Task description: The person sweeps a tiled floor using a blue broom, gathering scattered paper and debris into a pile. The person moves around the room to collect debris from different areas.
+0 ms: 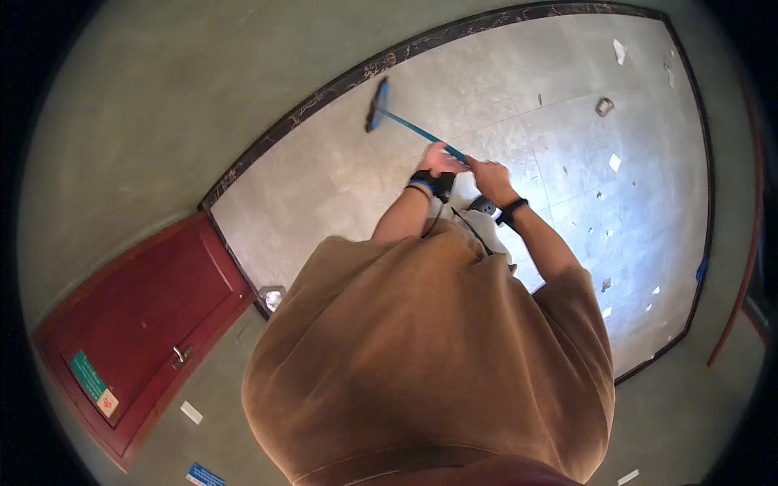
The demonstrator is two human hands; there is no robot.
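A push broom with a blue head (379, 106) and dark bristles is on the grey floor near the dark baseboard. Its teal handle (413, 126) slants down toward me. My right hand (491, 180) grips the handle near its visible lower end. Farther up, my left hand (440, 159) is loosely wrapped around the same handle, its fingers somewhat blurred. Dark bands circle both wrists. Below my hands a dark shoe (484, 205) shows partly, and my shirt hides the floor beneath me.
Scraps of white paper (615, 163) and a small can (604, 107) lie on the floor to the right. A red door (146, 328) with a metal handle stands at the left. Beside it a grey container (271, 296) holds something whitish. Dark baseboard (340, 88) edges the green walls.
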